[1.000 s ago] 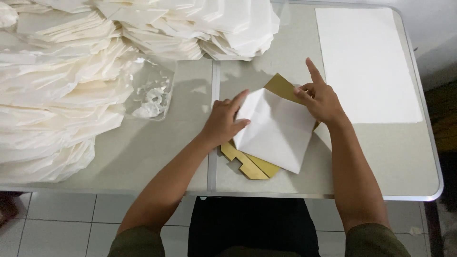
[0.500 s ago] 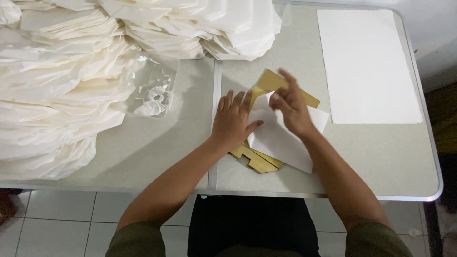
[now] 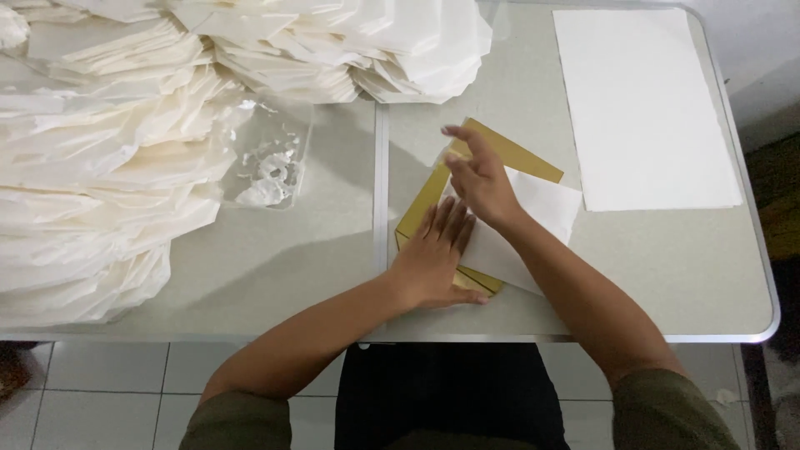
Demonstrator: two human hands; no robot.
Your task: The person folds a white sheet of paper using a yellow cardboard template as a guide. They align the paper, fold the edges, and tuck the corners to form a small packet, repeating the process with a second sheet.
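Two bare hands worked mid-fold at the counter's (image 3: 250, 283) near edge: the left hand (image 3: 435, 265), fingers flat and unclenched, pinned a white sheet (image 3: 533, 225) over gold card (image 3: 425, 204) while the right hand (image 3: 479, 179), loosely spread, swept its crease, heaped folded papers (image 3: 108, 167) beyond.

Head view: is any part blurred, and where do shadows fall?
Head view: the right hand is slightly motion-blurred at its fingers; the left hand looks sharp; soft shadows fall left of both arms on the table; no strong glare.
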